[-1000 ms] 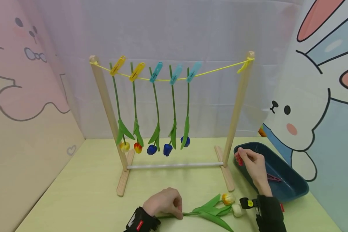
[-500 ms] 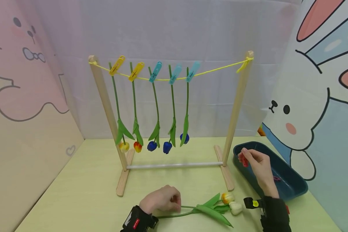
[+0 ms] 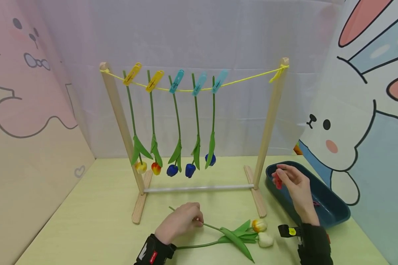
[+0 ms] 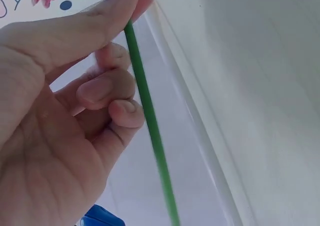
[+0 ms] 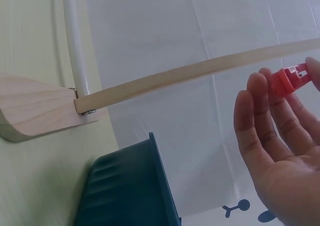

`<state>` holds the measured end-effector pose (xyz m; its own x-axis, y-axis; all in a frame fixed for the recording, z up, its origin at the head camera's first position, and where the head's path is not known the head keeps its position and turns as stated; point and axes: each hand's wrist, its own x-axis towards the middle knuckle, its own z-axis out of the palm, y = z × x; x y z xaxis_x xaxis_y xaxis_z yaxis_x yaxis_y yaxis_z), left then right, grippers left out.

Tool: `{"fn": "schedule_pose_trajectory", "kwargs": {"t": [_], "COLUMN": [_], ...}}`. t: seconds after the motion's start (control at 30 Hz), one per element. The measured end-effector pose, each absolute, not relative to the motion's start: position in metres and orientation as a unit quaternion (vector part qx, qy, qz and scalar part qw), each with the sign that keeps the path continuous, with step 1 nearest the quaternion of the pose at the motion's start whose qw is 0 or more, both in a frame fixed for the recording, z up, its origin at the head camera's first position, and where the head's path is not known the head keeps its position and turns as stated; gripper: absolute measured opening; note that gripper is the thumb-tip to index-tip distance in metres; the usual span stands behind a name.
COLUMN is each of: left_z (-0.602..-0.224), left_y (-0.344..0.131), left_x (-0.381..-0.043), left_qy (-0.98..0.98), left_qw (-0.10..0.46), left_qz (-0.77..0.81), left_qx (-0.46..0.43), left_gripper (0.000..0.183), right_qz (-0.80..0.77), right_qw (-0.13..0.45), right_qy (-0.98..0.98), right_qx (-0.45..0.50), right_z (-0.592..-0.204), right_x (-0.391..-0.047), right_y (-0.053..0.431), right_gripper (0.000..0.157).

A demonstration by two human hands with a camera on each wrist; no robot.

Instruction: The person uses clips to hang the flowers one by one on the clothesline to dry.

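My left hand (image 3: 180, 222) pinches the green stem (image 4: 151, 110) of one of two artificial tulips lying on the table, its cut end raised. Their heads, an orange-yellow tulip (image 3: 259, 225) and a white tulip (image 3: 265, 239), rest side by side; crossing leaves hide which head the held stem leads to. Over the near-left rim of a dark blue basin (image 3: 331, 217), my right hand (image 3: 297, 191) pinches a red clothespin (image 5: 286, 81) between thumb and fingers. Several tulips hang head down from a yellow string (image 3: 248, 78), held by yellow clothespins (image 3: 155, 81) and blue clothespins (image 3: 177, 81).
A wooden frame stands behind my hands, its right post (image 3: 271, 125) and left post (image 3: 121, 121) joined low by a white bar (image 3: 199, 188). Another dark pink clothespin (image 3: 316, 203) lies in the basin. Printed cloth walls with a rabbit (image 3: 348, 125) enclose the table.
My left hand has shifted away from me and slightly left, lifting one stem apart from the other. My right hand, with the red clothespin, has moved slightly right.
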<state>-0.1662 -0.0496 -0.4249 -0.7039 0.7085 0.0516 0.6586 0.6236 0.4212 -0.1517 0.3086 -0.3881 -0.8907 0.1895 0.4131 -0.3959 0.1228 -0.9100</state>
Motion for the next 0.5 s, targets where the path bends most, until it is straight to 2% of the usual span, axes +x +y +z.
{"fn": "schedule_pose_trajectory", "kwargs": {"t": [0.23,0.5], "left_z": [-0.421,-0.414], "left_y": [-0.049,-0.049], "left_x": [-0.164,-0.159], "left_qy": [0.906,0.909], "left_qw": [-0.003,-0.111], "left_qz": [0.183,0.121], "left_qx": [0.383,0.384], "left_gripper": [0.006,0.006], "right_qz": [0.648,0.651], "right_qw": [0.212,0.202], "right_qy": [-0.728,-0.729], "right_qx": [0.075,0.068], "right_z": [-0.388,-0.388], "right_x": [-0.152,-0.15], "right_y": [0.309,0.312], "right_gripper": [0.017,0.016]}}
